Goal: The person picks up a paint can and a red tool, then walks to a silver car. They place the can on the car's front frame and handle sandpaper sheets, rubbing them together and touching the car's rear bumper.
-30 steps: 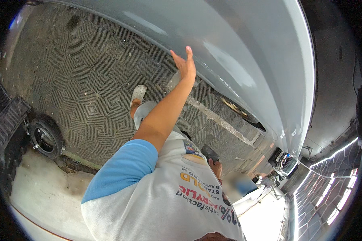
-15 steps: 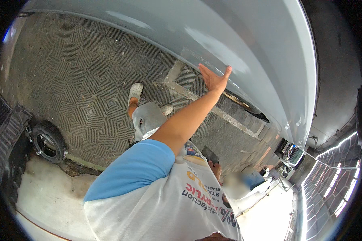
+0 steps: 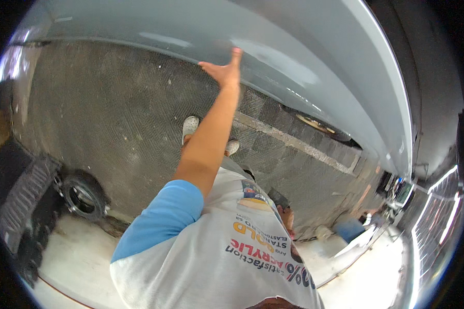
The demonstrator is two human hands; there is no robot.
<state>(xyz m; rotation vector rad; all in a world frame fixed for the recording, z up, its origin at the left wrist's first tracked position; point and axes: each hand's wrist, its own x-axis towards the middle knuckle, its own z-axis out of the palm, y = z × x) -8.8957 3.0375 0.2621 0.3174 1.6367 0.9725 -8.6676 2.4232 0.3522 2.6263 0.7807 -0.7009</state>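
My left hand [image 3: 226, 74] is stretched out with thumb and fingers spread and nothing in it. It is at the lower edge of a grey car body panel [image 3: 273, 31]; whether it touches the panel I cannot tell. Dull lighter patches mark the panel's surface. Close to my body, my right hand [image 3: 285, 216] is partly hidden by my shirt. Its fingers hold a dark, flat, squarish piece [image 3: 278, 196], whose kind I cannot make out.
A wheel [image 3: 319, 126] shows under the panel's lower edge. To the left, a loose tyre [image 3: 83, 194] rests by a black ribbed plastic part [image 3: 28, 190]. A blue container [image 3: 349, 229] and other clutter stand to the right. Textured dark flooring [image 3: 123, 108] lies below.
My left hand has moved left along the panel, staying spread. The view has shifted, and the wheel shows more. My right hand still holds the dark piece.
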